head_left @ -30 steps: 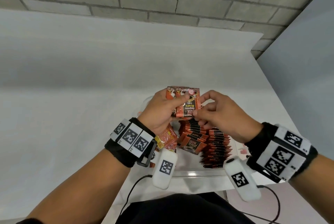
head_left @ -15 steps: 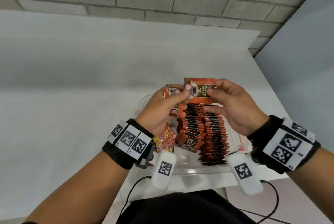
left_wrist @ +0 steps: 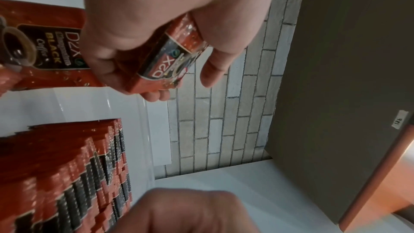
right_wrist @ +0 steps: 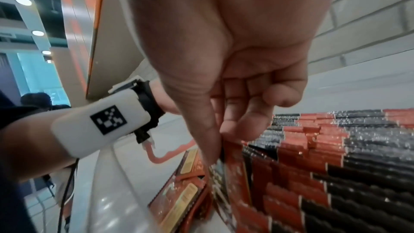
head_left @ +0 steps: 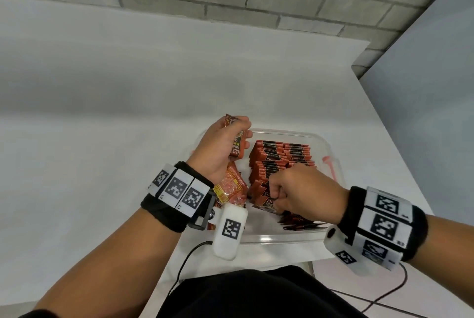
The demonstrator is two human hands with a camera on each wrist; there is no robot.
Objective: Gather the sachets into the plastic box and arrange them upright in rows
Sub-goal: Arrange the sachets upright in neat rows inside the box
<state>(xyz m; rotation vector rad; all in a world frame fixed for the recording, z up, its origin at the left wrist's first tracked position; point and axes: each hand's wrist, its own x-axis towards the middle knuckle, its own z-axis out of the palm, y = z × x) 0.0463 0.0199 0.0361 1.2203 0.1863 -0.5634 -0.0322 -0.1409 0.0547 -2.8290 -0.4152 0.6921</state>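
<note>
Right hand [head_left: 300, 190] pinches a sachet [right_wrist: 226, 164] into the near row [head_left: 269, 163], frame centre; left hand [head_left: 220, 148] grips spare sachets [left_wrist: 165, 61]. Seat it upright, edges flush.

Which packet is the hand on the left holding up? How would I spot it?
Find the clear plastic box on the white table, filled with red-and-black sachet rows. Above its far left corner, the left hand grips a small bunch of sachets. Unlike those standing in the rows, these are lifted above the box.
</note>
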